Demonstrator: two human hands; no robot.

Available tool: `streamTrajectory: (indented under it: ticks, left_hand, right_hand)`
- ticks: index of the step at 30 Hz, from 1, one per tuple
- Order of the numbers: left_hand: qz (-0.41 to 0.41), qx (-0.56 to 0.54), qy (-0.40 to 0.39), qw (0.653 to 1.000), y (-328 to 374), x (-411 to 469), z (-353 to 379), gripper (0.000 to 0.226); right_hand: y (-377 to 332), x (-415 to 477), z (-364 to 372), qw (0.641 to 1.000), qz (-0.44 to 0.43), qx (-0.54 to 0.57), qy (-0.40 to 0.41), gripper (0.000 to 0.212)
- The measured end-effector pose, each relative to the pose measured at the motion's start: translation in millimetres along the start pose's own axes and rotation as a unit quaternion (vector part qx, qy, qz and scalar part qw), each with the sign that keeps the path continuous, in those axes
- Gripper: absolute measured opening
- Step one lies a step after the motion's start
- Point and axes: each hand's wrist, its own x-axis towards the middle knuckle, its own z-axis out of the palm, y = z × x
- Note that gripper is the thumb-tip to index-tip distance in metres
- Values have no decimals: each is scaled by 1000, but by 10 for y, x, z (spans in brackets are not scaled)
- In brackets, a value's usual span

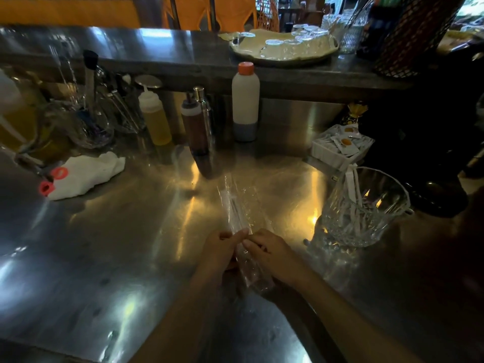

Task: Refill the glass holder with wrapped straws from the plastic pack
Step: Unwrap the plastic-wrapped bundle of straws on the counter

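Note:
A clear plastic pack [237, 205] of wrapped straws lies lengthwise on the steel counter in front of me. My left hand [220, 250] and my right hand [269, 254] both grip its near end, thumbs pinching the film from either side. How many straws the pack holds is hard to tell through the crinkled film. To the right stands the cut-glass holder [365, 208], upright, with a few white wrapped straws [352, 187] leaning inside it.
Squeeze bottles [154, 116] and a white bottle with an orange cap [245, 100] stand at the back of the counter. A white cloth [89, 174] lies to the left. A white box of sachets [340, 148] sits behind the holder. A tray of glasses [285, 45] is on the upper ledge.

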Motion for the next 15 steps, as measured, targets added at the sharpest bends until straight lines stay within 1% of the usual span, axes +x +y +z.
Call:
streamTrajectory:
  ticks: [3,5,7,8,10,11,12,13,15]
  left_hand:
    - [7,-9,39,999,-32,-23,-22,27]
    - [12,-13,62,998,-62,-19,-62,21]
    - [24,-4,82,996,-89,-13,-110,22]
    - [37,16,90,995,-99,-11,-133,24]
    - [81,95,110,986,-120,-8,-163,30]
    - [112,154,127,973,-134,-12,-170,33]
    - [148,218,149,953,-148,-23,-173,36]
    - [184,282,172,926,-155,-39,-167,40]
    - [253,401,198,858,-159,-58,-139,44]
  right_hand:
    - [77,0,-21,999,-39,-22,-5,25]
    - [169,21,-48,991,-89,-100,14,20]
    - [246,24,-77,978,-113,-173,22,20]
    - [274,18,-87,974,-120,-192,27,20]
    - [329,-2,-97,965,-132,-224,35,22]
    - [358,-7,-100,960,-135,-242,35,22]
    - [386,-10,-108,955,-137,-260,31,23]
    - [409,-13,-119,950,-138,-279,21,25]
    - [450,-24,-137,939,-146,-311,-4,26]
